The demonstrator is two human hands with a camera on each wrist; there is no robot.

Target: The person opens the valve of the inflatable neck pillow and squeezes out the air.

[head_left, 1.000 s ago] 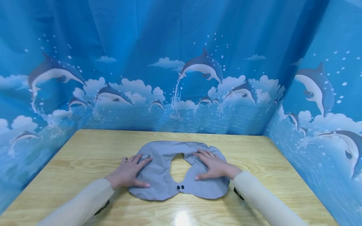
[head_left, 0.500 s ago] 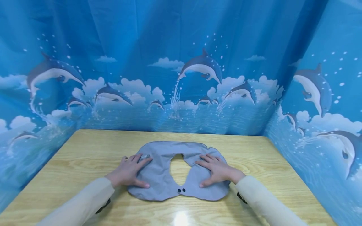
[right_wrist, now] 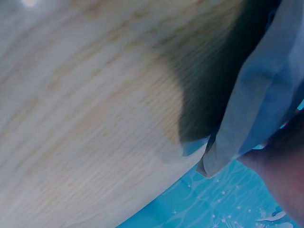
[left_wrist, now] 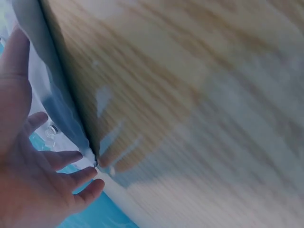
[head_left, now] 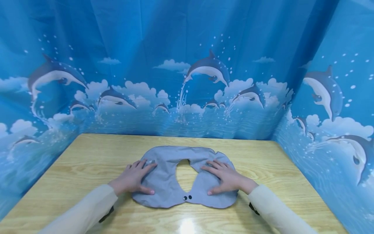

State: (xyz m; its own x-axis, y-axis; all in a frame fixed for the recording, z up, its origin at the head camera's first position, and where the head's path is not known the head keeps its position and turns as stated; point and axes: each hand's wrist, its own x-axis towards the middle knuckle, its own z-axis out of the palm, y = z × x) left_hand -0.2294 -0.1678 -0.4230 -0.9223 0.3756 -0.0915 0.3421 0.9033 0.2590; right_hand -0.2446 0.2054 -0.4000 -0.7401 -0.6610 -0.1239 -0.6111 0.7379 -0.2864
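Note:
A flat, slightly wrinkled grey neck pillow lies on the wooden table, its two front ends meeting below an oval central hole. Two black snap buttons sit side by side at that junction. On the pillow's left lobe, a small clear valve shows beside the fingers. My left hand rests there with fingers spread; the left wrist view shows its palm beside the pillow's edge. Across the hole, my right hand rests spread on the right lobe. In the right wrist view, the pillow's raised edge mostly hides that hand.
The light wooden table extends around the pillow on all sides. Behind it and along the right hangs a blue curtain printed with dolphins. A bright light reflection falls near the front of the table.
My right hand has shifted slightly right and towards me on the pillow. The front ends and snap buttons have slid a little towards me, lengthening the hole. My left hand stays nearly still.

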